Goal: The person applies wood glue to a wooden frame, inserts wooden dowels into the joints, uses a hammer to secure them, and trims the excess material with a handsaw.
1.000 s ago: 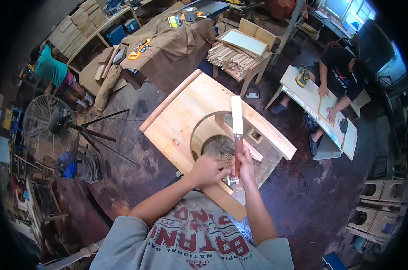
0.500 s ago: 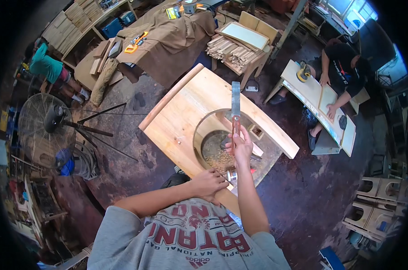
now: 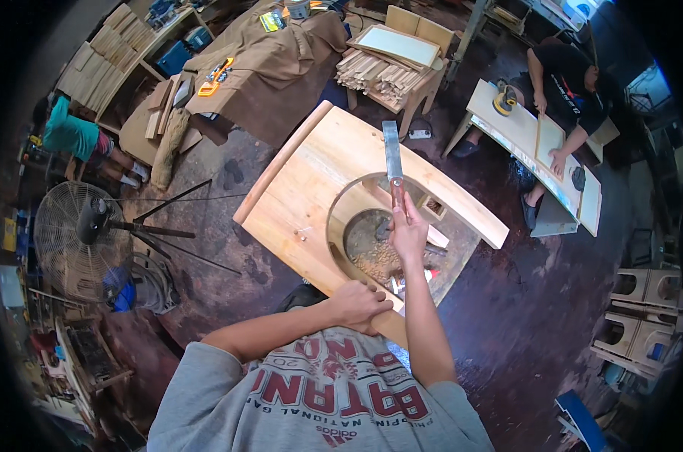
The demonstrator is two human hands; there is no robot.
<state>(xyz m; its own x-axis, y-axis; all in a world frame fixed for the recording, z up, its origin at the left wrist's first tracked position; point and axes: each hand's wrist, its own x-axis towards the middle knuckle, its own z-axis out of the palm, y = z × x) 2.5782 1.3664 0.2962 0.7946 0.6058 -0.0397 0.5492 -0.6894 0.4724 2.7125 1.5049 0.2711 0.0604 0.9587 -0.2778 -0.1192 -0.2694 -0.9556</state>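
My right hand (image 3: 409,232) is closed round the wooden handle of a putty knife (image 3: 393,151). Its flat metal blade points away from me, above the pale wooden panel (image 3: 289,177) with a big round cutout. My left hand (image 3: 360,305) is curled over the panel's near edge, fingers bent. Small wooden plugs (image 3: 302,232) stick up from the panel's left part. Below the cutout, many small wooden pieces (image 3: 375,264) lie scattered on a lower surface. Beside my right forearm lies a white bottle with a red tip (image 3: 424,279), partly hidden.
A large fan (image 3: 85,233) on a stand is at left, near another person (image 3: 70,132). A co-worker (image 3: 571,90) works at a board-topped table (image 3: 500,124) on the right, with a yellow sander (image 3: 505,98). Stacked wood strips (image 3: 383,75) and a cloth-covered table (image 3: 281,83) stand beyond.
The putty knife and my right hand have shifted slightly, with the blade tilting a little more to the left. My left hand's fingers are more curled. The whole view has turned slightly.
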